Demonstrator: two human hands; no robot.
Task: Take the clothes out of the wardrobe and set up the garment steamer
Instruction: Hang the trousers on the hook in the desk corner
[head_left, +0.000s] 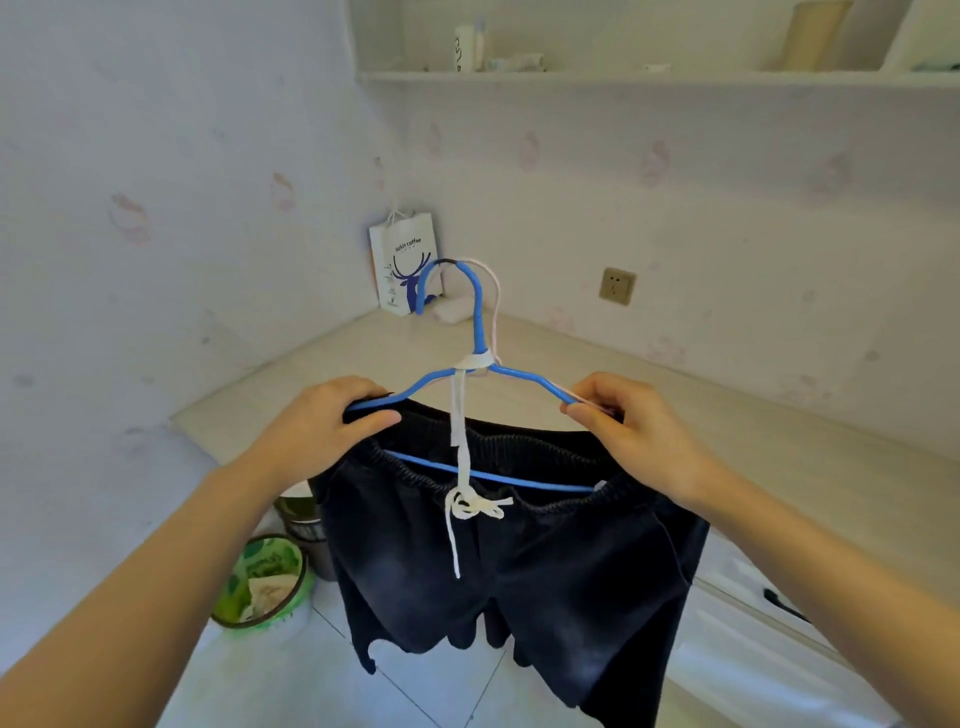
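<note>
Both hands, the left hand (332, 415) and right hand (623, 415), pinch the shoulders of a blue hanger (480, 332) carrying dark shorts (519, 561), held up in front of the desk (779, 441). The clothes seem already out of the wardrobe; no steamer shows, so its setup looks not yet done.

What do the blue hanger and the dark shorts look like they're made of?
Blue hanger: probably metal wire with a smooth blue coating; it is thin, and a dark patch shows at the hook's top. Dark shorts: soft faded denim-like cotton, judging by washed patches and the gathered waistband.
</note>
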